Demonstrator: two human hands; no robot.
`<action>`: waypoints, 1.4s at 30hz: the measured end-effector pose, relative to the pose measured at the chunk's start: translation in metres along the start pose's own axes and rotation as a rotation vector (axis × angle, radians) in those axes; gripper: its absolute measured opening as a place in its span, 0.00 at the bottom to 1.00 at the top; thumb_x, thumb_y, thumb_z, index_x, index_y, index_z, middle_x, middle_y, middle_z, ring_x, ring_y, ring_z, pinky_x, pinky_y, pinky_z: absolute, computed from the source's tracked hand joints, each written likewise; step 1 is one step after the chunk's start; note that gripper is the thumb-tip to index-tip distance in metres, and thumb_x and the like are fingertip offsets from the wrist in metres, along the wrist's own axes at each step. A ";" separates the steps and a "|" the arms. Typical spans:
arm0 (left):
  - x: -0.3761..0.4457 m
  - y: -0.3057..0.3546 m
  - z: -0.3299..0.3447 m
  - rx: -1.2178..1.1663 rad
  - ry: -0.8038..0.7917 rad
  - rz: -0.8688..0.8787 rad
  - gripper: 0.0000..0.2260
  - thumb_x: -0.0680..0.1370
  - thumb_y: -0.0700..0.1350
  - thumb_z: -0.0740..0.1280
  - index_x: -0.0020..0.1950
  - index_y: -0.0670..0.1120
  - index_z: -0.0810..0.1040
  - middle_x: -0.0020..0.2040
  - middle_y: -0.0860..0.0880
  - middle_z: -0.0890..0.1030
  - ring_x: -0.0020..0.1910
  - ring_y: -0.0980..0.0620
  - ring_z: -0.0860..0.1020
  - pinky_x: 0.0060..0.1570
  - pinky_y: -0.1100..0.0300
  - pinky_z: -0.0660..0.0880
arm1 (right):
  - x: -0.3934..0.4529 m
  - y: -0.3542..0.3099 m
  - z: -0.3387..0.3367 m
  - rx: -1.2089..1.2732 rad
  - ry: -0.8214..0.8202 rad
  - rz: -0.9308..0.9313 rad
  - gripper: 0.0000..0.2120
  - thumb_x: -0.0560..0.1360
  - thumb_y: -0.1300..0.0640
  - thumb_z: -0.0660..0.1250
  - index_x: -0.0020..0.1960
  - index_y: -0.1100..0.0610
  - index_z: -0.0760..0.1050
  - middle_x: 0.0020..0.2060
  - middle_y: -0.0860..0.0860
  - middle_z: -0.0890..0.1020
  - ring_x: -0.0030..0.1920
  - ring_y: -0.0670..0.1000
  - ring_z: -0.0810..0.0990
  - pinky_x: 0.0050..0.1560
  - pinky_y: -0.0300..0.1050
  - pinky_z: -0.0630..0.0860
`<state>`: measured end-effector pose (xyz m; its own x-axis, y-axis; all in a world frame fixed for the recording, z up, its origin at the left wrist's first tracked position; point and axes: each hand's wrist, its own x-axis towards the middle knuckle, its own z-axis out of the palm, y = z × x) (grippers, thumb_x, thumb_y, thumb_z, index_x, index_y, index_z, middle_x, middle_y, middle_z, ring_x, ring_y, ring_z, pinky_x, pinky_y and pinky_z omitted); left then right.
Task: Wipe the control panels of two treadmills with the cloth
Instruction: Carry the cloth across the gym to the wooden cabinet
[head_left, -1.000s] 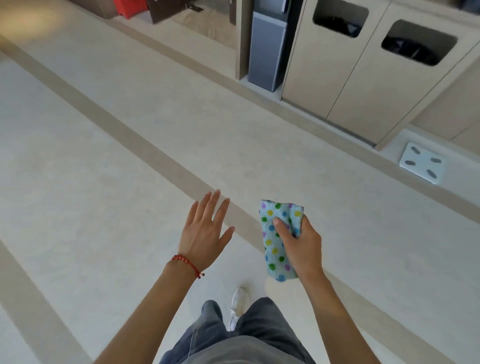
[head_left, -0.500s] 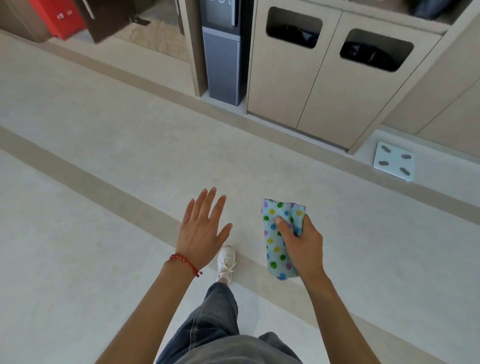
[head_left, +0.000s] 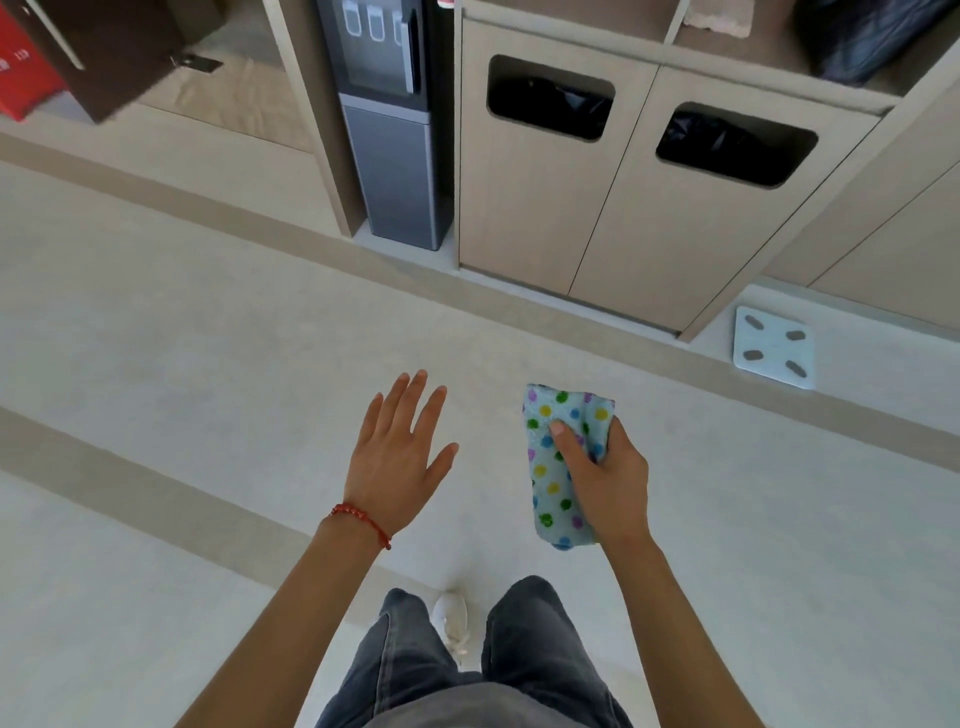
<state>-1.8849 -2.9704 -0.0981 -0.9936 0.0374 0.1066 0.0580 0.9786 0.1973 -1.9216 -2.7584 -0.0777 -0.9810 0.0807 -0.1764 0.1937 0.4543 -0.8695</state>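
The right hand (head_left: 605, 478) has its grip closed around a soft, polka-dotted cloth (head_left: 558, 467), bunched lengthwise and pointing away from the person, while the left hand (head_left: 397, 457) is spread flat and empty.

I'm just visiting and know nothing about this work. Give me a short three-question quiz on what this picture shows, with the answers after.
1. Which hand holds the dotted cloth?
2. True or false: a treadmill control panel is in view.
3. What lies on the floor to the right of the bin cabinet? A) a bucket B) a white bathroom scale C) a mop

Key
1. The right hand; the left hand is open and empty.
2. False; none shows.
3. B, the white bathroom scale.
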 end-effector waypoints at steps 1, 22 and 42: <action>0.017 -0.003 0.002 0.000 -0.005 0.002 0.29 0.81 0.58 0.45 0.68 0.40 0.70 0.68 0.37 0.70 0.66 0.37 0.69 0.62 0.40 0.65 | 0.015 -0.004 0.001 0.004 0.007 0.006 0.11 0.73 0.46 0.67 0.50 0.51 0.71 0.43 0.47 0.79 0.43 0.49 0.79 0.43 0.39 0.73; 0.393 -0.029 0.026 0.027 0.018 0.018 0.28 0.80 0.58 0.47 0.68 0.40 0.70 0.67 0.38 0.71 0.65 0.37 0.70 0.62 0.41 0.60 | 0.382 -0.091 -0.002 0.015 0.069 -0.005 0.10 0.74 0.48 0.66 0.49 0.50 0.69 0.43 0.48 0.77 0.42 0.50 0.76 0.43 0.41 0.71; 0.744 -0.121 0.041 -0.036 0.011 0.236 0.25 0.79 0.55 0.52 0.67 0.40 0.70 0.67 0.37 0.71 0.66 0.37 0.70 0.62 0.39 0.66 | 0.679 -0.186 0.062 0.057 0.261 0.049 0.10 0.73 0.50 0.68 0.47 0.55 0.72 0.39 0.47 0.79 0.38 0.42 0.78 0.34 0.33 0.72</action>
<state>-2.6347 -3.0525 -0.0827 -0.9508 0.2623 0.1647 0.2926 0.9350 0.2004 -2.6235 -2.8427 -0.0644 -0.9383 0.3310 -0.1007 0.2344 0.3940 -0.8887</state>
